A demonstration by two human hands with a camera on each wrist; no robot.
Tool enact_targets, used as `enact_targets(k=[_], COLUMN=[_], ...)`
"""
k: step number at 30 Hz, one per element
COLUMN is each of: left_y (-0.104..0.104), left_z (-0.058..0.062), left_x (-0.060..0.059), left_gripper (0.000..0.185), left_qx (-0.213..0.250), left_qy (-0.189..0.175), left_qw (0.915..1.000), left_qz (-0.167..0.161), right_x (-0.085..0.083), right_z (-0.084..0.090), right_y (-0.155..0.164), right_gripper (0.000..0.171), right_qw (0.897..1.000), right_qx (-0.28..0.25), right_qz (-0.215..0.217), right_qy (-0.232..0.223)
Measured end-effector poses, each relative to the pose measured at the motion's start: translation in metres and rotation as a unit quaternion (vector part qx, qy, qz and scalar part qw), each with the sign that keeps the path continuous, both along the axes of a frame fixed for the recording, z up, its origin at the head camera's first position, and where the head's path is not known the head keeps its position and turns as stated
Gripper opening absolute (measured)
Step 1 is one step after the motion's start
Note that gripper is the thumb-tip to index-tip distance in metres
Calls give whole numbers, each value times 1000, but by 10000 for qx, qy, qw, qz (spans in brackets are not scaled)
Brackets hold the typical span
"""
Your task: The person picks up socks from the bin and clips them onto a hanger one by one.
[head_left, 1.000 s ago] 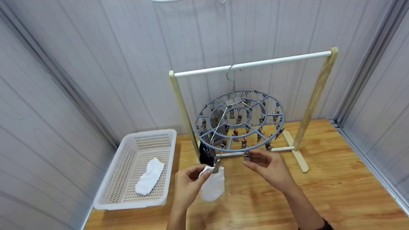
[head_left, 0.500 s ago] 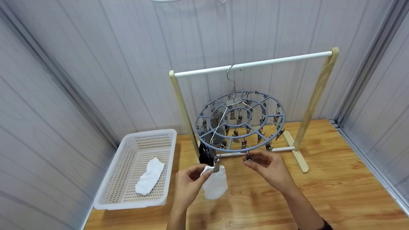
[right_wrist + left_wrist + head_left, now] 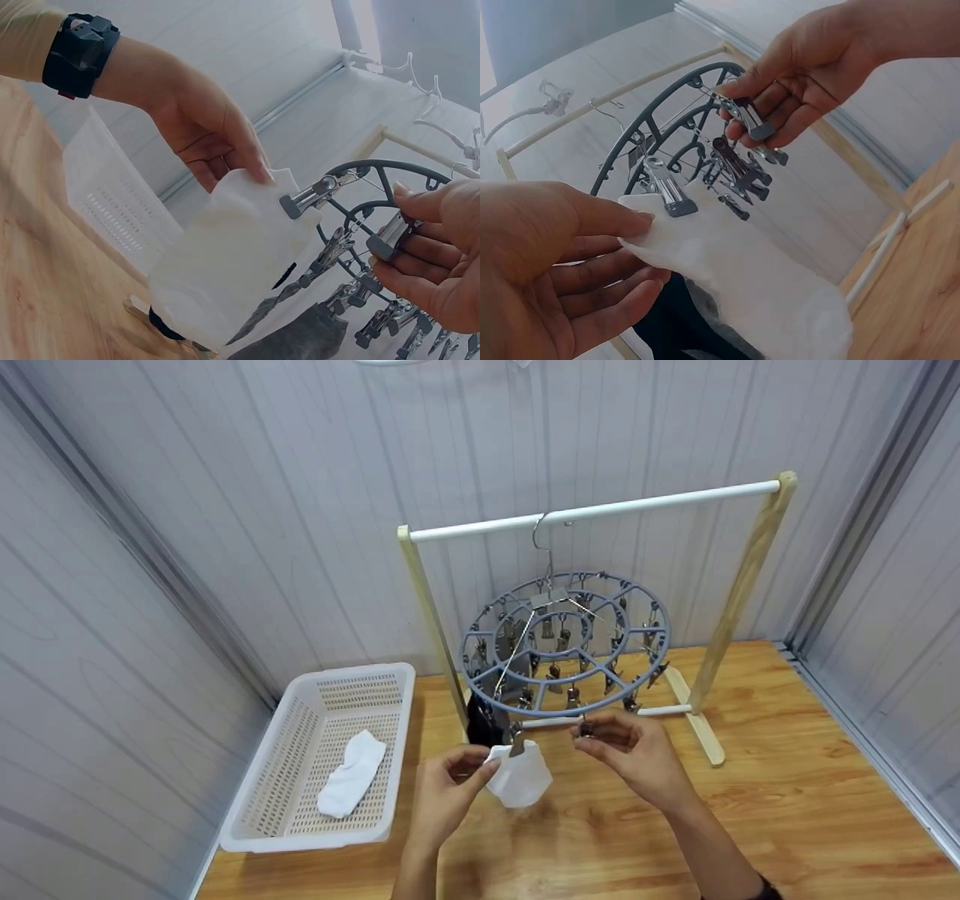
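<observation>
A white sock (image 3: 519,775) hangs by its top edge from a metal clip (image 3: 669,187) on the round clip hanger (image 3: 555,711). My left hand (image 3: 448,791) pinches the near corner of the sock's cuff, left of that clip. To the right, my right hand (image 3: 628,750) holds a second metal clip (image 3: 391,234) between thumb and fingers, just below the hanger's front rim. Nothing shows in this second clip's mouth. Dark and grey cloth pieces (image 3: 296,337) hang on the hanger's left side, partly behind the white sock.
The hanger hooks over the white bar (image 3: 652,502) of a wooden-ended rack (image 3: 739,592). Left of it stands a white basket (image 3: 247,810) with another white sock (image 3: 352,774) inside. Several more clips dangle under the hanger. Panelled walls enclose the wooden table (image 3: 817,810).
The white sock and its clip have shifted to the right and the sock's lower end has swung up. My left hand has edged right. The clip in my right hand has turned.
</observation>
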State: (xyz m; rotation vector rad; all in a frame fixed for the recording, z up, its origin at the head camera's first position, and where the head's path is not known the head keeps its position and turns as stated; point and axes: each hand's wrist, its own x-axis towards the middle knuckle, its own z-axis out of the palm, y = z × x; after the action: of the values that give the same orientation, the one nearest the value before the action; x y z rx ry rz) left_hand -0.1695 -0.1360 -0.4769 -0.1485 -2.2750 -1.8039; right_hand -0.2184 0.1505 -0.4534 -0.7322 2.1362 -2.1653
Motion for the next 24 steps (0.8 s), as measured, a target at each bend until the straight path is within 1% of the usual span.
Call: enact_targets(k=[6,15,19,24], left_y=[-1,-1,-1,-2], left_z=[-2,-2,-1,0], left_x=[-1,-1,-1,-1], left_gripper=[16,16,16,17], left_qx=[-192,-159,-150,-93], left_qy=[-54,-72,-57,-66], left_qw=[9998,9997,9997,9998], left_qz=[-96,-174,-170,-162], right_x=[0,-1,-1,-1], right_z=[1,1,2,2], right_y=[2,2,3,3], right_gripper=[24,25,26,24], right_qw=[10000,9999,10000,10000], right_qx=[63,18,-5,31], right_qz=[-22,46,20,-53], right_qy=[12,118,61,1])
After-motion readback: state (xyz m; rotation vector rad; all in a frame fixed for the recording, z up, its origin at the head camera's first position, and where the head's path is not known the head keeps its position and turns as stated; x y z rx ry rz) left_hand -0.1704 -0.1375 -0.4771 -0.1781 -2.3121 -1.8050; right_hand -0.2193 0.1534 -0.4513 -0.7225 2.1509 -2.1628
